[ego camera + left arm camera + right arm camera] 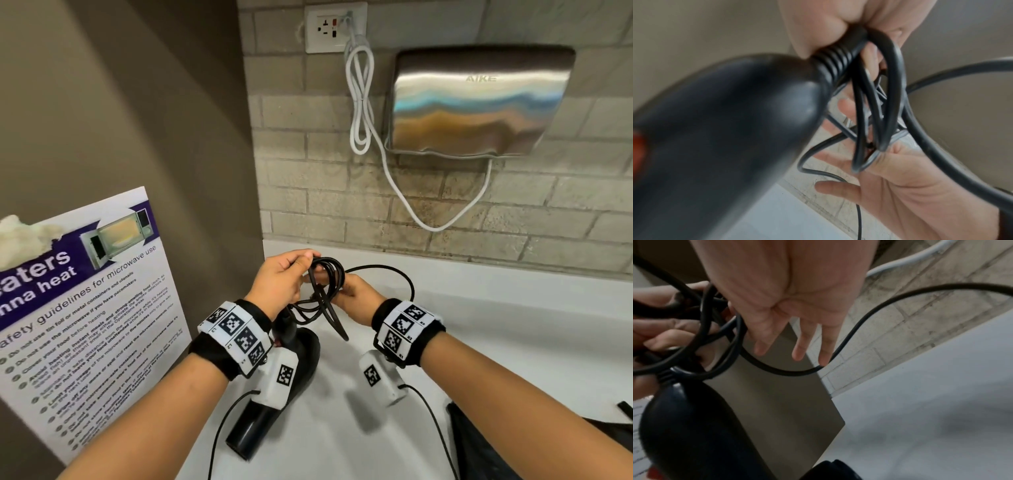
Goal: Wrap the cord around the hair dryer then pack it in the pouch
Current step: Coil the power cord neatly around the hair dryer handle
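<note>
Your black plastic hair dryer [274, 404] hangs above the white desk [496, 325], long axis steep, nozzle toward you and down, handle up. Your left hand [281, 279] clamps the coiled black cord [325, 287] at the handle's end; your right hand [356, 301], fingers apart, steadies the loops. A black pouch [479, 442] lies at right; its contents are hidden. A steel wall dryer [479, 102] hangs ahead.

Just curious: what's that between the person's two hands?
Coiled loops of the black cord, shown in the head view: the left hand grips them and the right hand touches them, above the hair dryer.
</note>
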